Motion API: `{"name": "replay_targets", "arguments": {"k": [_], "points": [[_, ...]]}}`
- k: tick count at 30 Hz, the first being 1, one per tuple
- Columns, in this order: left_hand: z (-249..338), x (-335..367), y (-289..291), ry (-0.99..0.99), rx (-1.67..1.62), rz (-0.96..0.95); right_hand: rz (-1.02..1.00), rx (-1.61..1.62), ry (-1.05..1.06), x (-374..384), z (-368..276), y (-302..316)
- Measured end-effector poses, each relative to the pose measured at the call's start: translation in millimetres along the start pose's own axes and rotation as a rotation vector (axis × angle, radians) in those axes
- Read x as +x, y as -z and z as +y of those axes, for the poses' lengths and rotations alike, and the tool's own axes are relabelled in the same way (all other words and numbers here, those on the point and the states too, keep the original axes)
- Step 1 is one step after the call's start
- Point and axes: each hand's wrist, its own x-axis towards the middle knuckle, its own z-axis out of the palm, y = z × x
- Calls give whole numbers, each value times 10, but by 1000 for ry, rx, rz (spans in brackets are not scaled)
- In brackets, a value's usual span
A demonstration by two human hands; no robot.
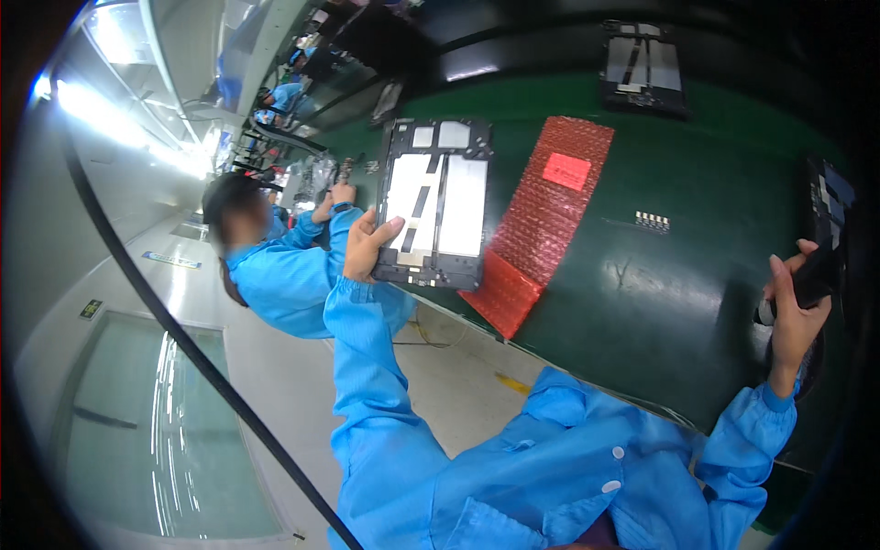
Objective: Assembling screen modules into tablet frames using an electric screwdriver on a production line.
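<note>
My left hand (368,246) grips the lower left edge of an opened tablet (458,206), thumb on its front. The tablet is tilted up, its silver-white battery panels and black frame facing me. My right hand (796,321), far right, has its fingers closed round a black object (818,275) whose kind I cannot make out. Just beyond it is another opened tablet (832,203), partly cut off by the dark rim of the view. A red bubble-wrap pouch (550,202) with a pink label lies right of the held tablet, its lower end behind that tablet's corner.
On the green table (642,302) lies a small strip of light and dark pieces (653,221). A further opened tablet (643,69) rests at the back. At the left a co-worker in a blue smock (284,275) works at the same bench. A black cable (202,357) crosses the view.
</note>
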Motion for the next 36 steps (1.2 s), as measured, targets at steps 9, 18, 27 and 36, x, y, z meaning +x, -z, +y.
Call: {"name": "replay_targets", "arguments": {"k": [9,18,27,36], "points": [[-205,-468,-2343,157,-442,-497,148,19,73,80,-308,74],[-429,-598,-3193,116,-196,-546,287,-122,145,211,-244,411],[-313,80,-2616,-470,525,-296,216,-122,177,168,-217,356],[-277,356,-2861,-410,777,-350,190,-2,110,132,-254,262]]}}
